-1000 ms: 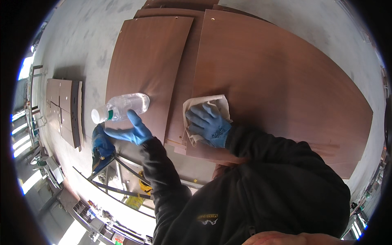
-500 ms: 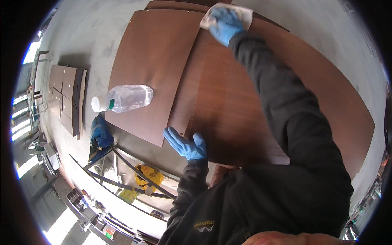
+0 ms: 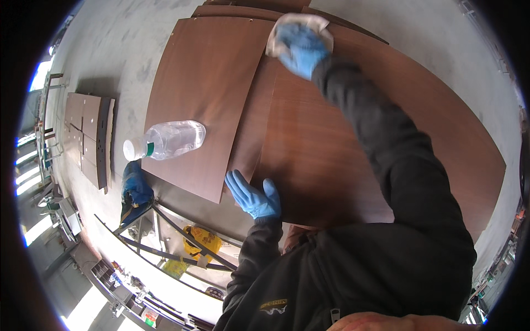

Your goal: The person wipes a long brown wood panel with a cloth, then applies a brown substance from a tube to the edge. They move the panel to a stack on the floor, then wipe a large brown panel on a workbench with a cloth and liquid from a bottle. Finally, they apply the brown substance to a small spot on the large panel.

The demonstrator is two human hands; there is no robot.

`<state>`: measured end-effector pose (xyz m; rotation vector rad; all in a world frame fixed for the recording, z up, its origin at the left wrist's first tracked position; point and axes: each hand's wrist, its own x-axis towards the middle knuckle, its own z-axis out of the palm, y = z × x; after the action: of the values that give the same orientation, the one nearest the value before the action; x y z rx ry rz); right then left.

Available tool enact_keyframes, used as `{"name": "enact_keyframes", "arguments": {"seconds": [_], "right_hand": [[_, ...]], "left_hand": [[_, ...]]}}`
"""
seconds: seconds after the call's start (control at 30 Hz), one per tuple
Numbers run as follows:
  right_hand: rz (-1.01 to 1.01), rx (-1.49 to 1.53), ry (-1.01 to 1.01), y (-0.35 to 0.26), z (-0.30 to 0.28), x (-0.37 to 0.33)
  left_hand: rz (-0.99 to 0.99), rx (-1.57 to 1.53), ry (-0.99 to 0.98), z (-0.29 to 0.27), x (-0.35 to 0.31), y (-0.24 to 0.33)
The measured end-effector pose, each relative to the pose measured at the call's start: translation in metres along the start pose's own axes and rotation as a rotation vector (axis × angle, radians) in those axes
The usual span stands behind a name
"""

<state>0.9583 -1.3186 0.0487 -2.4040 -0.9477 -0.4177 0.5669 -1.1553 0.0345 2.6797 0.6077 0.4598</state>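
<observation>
My right hand [image 3: 302,54], in a blue glove, presses a whitish cloth [image 3: 320,23] onto the far end of a large brown wood-grain panel [image 3: 353,127]; its fingers are blurred by motion. My left hand [image 3: 253,197], gloved in blue too, is held with the fingers stretched and the thumb apart, near the close edge of the panels. Nothing is in it. Left of the large panel lies a smaller brown panel [image 3: 212,83]. On that one a clear plastic bottle [image 3: 175,139] with a white cap lies on its side, liquid inside.
A stack of panels [image 3: 88,129] lies on the floor at the left. Below the bottle, a blue bag [image 3: 136,187] hangs at the corner of a metal frame [image 3: 176,259], with a yellow bag [image 3: 201,241] by it. More brown boards [image 3: 237,10] show at the far edge.
My right hand has drawn the cloth slightly nearer to me, and the cloth looks more bunched. My left hand stays nearly in place, still open.
</observation>
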Motion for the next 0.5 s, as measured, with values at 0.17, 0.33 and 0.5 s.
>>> {"name": "enact_keyframes", "arguments": {"seconds": [0.17,0.33,0.5], "right_hand": [[0.051,-0.243,0.136,0.012,0.003,0.028],[-0.199,-0.018,0.172,-0.044,-0.007,-0.049],[0.277,-0.040,0.077,0.084,-0.095,-0.065]], "left_hand": [[-0.024,0.031,-0.027,0.000,-0.003,0.000],[-0.030,0.044,-0.049,0.002,0.001,0.002],[-0.008,0.030,-0.007,0.004,0.000,-0.001]]}}
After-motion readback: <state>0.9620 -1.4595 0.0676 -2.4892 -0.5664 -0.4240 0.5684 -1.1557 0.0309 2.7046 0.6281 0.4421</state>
